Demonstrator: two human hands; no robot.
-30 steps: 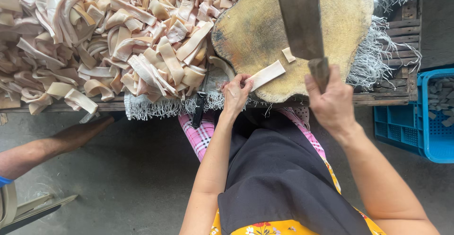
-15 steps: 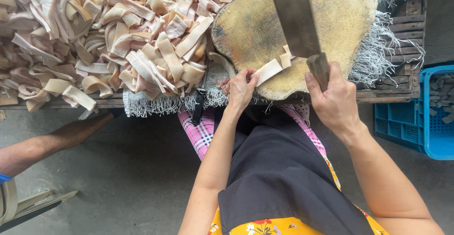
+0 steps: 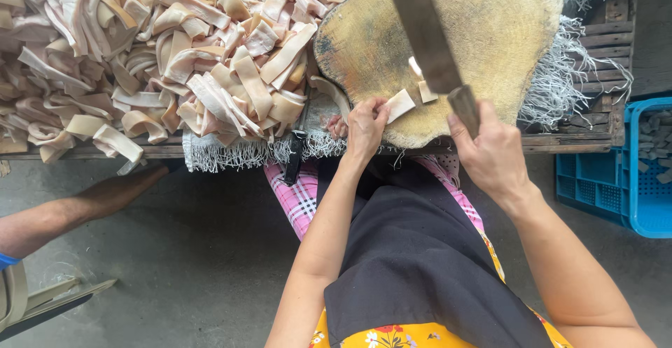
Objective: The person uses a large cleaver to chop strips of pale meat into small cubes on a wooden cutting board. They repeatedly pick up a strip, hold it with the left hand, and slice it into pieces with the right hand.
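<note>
since the earlier frames the cleaver has come further down onto the round wooden chopping block, and the pale strip that reached past the blade is now cut short, with a small cut-off piece lying just right of the blade. the left hand has stayed at the block's near edge.

the left hand pinches the remaining pale strip of skin between thumb and fingertips, pressing it flat on the block right beside the blade. the right hand is wrapped closed around the cleaver's handle, blade angled across the block. to the left, a big heap of cut pale strips covers the tabletop, over a fringed white cloth. a blue plastic crate stands at the right. another person's arm reaches in low at the left, under the tabletop's edge.

the risk here looks plain: the strip is short now, so the left fingertips sit very near the blade, and a slick piece could slide under pressure and bring a finger into the cut. the cut piece could also stick to the blade and be flung off the block's edge.
</note>
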